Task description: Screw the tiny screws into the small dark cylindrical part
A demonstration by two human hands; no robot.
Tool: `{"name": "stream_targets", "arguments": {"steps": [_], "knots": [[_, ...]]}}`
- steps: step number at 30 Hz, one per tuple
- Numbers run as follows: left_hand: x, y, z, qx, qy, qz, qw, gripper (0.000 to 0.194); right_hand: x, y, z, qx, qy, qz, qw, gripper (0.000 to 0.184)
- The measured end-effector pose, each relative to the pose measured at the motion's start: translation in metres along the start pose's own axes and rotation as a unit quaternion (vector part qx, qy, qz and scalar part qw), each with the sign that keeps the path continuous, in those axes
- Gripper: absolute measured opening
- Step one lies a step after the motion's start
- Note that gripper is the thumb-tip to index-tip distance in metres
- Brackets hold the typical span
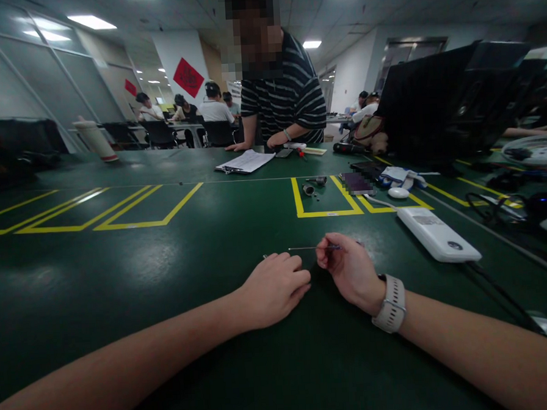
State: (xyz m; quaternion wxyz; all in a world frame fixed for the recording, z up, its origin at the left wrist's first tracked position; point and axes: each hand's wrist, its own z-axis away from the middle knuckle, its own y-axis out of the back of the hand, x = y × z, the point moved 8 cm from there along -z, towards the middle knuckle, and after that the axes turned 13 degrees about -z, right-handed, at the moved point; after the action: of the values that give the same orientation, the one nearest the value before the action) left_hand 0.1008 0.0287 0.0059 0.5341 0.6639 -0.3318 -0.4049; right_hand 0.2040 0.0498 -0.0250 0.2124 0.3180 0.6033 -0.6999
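Observation:
My right hand (348,268), with a pale watch on its wrist, pinches a thin metal rod-like tool (310,248) that points left, level above the green table (166,265). My left hand (273,287) rests on the table just left of it, fingers curled closed, knuckles up. A small tip shows past its fingers at the far side; what it holds I cannot make out. The tool's free end hangs just above the left hand's fingers.
A white rectangular device (437,233) with a cable lies to the right. Small metal parts (311,186) sit in a yellow-taped box. Across the table a person in a striped shirt (283,94) leans over papers (245,162). Monitors (433,99) and cables crowd the right.

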Motion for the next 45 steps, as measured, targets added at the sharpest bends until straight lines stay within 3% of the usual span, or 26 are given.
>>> {"name": "stream_targets", "arguments": {"steps": [4,8,12,16,20,23,27,31,34,38,40,45], "knots": [[-0.008,-0.002,-0.002,0.009,-0.002,-0.005,1.0,0.016,-0.001,0.0,0.001,0.002,0.0,0.005,1.0,0.02],[-0.033,-0.007,-0.004,0.015,0.017,-0.022,1.0,0.016,-0.002,0.001,0.0,0.002,-0.009,0.015,1.0,0.018],[-0.077,-0.015,-0.006,0.017,0.052,-0.054,0.997,0.021,-0.004,0.004,-0.001,0.021,-0.017,0.006,1.0,0.015],[-0.137,-0.025,-0.003,0.009,0.108,-0.087,0.99,0.024,-0.003,0.002,-0.003,0.011,-0.016,0.012,1.0,0.012],[-0.19,-0.029,0.004,0.008,0.165,-0.107,0.98,0.025,-0.002,-0.001,-0.002,-0.011,-0.008,0.073,0.997,0.01],[-0.212,-0.031,0.008,0.012,0.193,-0.109,0.975,0.025,-0.009,-0.002,-0.009,-0.005,0.026,0.168,0.985,0.016],[-0.218,-0.036,0.008,0.022,0.207,-0.114,0.972,0.027,-0.024,-0.004,-0.046,0.008,0.085,0.25,0.965,0.028],[-0.22,-0.039,0.008,0.038,0.218,-0.123,0.967,0.033,-0.045,-0.005,-0.108,0.021,0.181,0.309,0.933,0.027],[-0.221,-0.037,0.01,0.059,0.222,-0.13,0.965,0.037,-0.05,-0.007,-0.153,0.024,0.21,0.362,0.908,0.026],[-0.22,-0.031,0.013,0.092,0.231,-0.14,0.958,0.042,-0.045,-0.009,-0.196,0.014,0.19,0.426,0.885,0.037],[-0.219,-0.028,0.014,0.111,0.236,-0.146,0.954,0.043,-0.041,-0.009,-0.21,-0.003,0.171,0.449,0.877,0.032],[-0.215,-0.02,0.016,0.157,0.236,-0.157,0.946,0.042,-0.033,-0.005,-0.225,-0.077,0.138,0.472,0.867,0.026]]}}
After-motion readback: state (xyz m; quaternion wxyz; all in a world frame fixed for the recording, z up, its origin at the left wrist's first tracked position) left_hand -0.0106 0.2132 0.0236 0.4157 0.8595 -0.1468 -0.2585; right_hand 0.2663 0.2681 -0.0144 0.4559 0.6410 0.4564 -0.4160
